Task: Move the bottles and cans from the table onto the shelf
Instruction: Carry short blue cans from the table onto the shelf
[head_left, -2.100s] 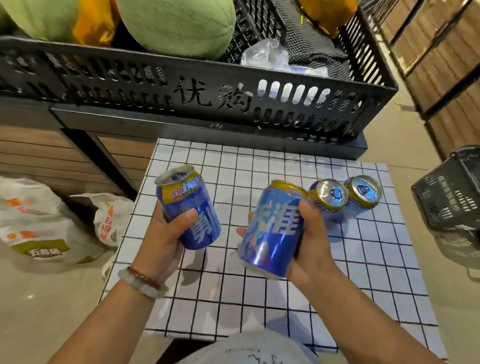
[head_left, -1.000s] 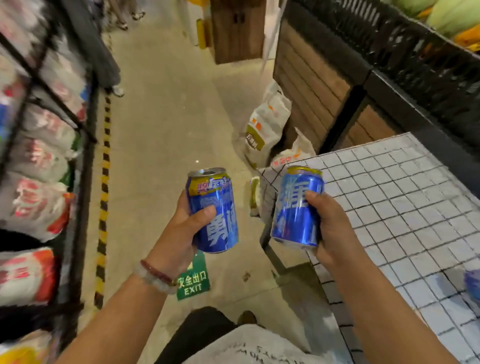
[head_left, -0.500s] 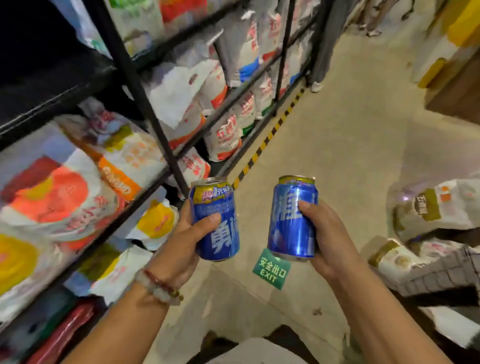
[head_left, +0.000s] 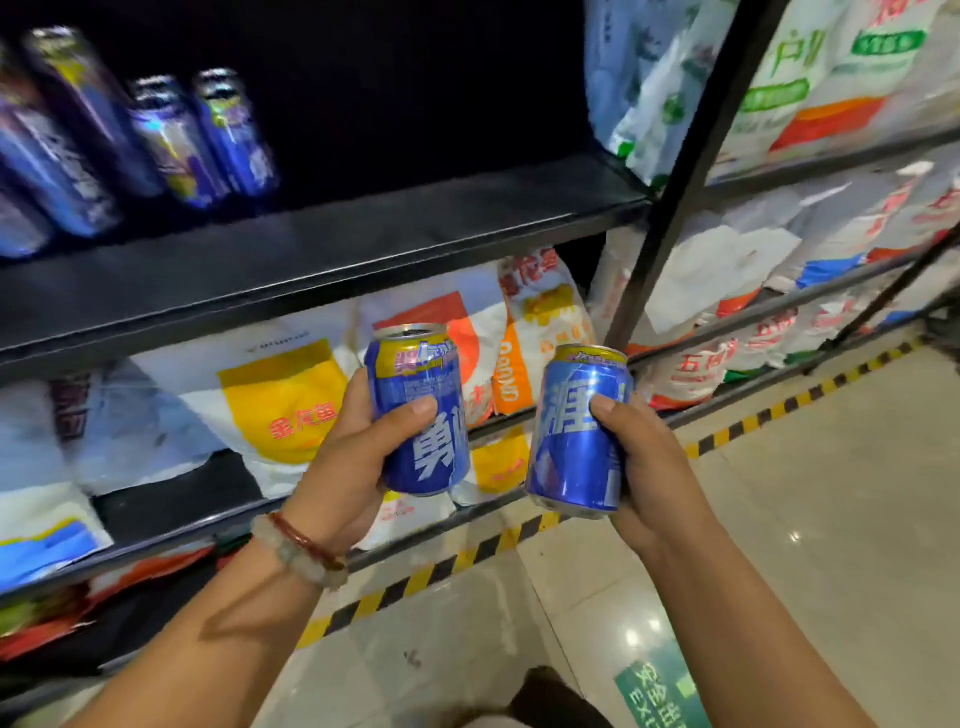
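The view has swung from the aisle floor to the black metal shelf (head_left: 322, 244). Left hand (head_left: 348, 462) grips one blue-and-gold drink can (head_left: 418, 410), right hand (head_left: 644, 462) another (head_left: 579, 434), fingers wrapped round; placing likely comes next.

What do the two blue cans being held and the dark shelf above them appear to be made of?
Blue can in the left hand and blue can in the right hand: likely thin aluminium, glossy printed wrap, judging by the shiny rims and highlights. Dark shelf board: seemingly black-painted metal, semi-matte, with a faint sheen along its front edge.
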